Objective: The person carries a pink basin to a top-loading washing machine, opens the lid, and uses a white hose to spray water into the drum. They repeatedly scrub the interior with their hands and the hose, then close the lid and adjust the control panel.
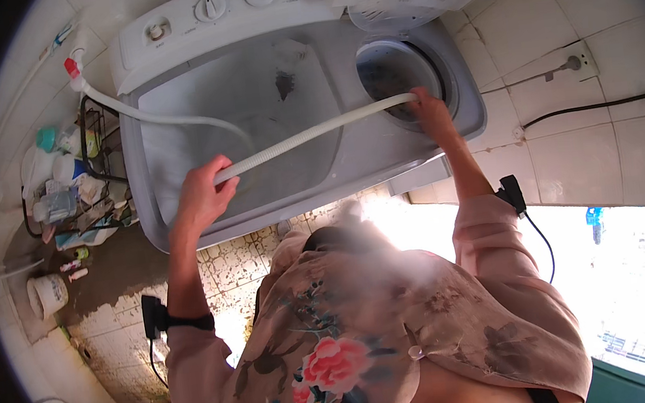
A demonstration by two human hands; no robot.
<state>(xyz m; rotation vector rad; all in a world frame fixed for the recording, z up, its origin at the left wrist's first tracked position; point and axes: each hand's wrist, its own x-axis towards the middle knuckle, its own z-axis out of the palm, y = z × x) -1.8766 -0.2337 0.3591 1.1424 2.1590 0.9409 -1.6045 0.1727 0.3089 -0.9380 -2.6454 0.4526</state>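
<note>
My left hand [205, 192] grips the near end of a pale ribbed hose [314, 132] above the wash tub [240, 103] of a twin-tub washing machine. The hose runs up to the right, where my right hand [431, 114] holds its other visible part at the rim of the round spin tub [397, 67]. A thinner white hose [158, 117] leads from a tap with a red handle [72, 67] on the left wall down into the wash tub. Some dark spots show inside that tub. The spin tub's lid [395, 2] stands raised behind it.
The control panel [234, 2] with knobs runs along the machine's back. At the left stands a wire rack [98, 167] with cups and bottles, and a white bucket [48, 296] on the floor. A plug sits in a wall socket [583, 61] at the right.
</note>
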